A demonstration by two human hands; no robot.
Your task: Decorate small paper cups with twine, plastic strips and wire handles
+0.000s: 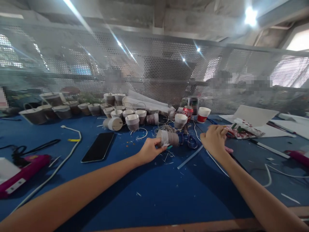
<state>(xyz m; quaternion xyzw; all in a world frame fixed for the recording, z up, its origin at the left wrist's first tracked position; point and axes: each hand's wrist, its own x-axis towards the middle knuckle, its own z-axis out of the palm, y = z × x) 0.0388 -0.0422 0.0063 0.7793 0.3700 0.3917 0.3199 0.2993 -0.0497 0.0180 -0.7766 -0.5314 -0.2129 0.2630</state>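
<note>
My left hand (150, 149) grips a small paper cup (164, 138) by its white rim end. The cup lies tilted on its side, with grey-brown cord wound around its wall. Just right of it are dark blue loops (191, 141) that look like scissor handles, and a translucent glue stick (190, 157). Over the right side of the table is my right hand (214, 140), its fingers curled downward; whatever they hold, if anything, is hidden. A pink piece (229, 149) shows beside that hand, and a red-and-white patterned packet (245, 129) lies beyond it.
Several cord-wrapped cups (132, 121) with handles stand along the back. A black phone (98, 147) lies at left, near a white cable (64, 154) and a magenta power strip (26, 174). A red can (187, 114) and paper cup (203, 115) stand behind, before a mesh partition (166, 67).
</note>
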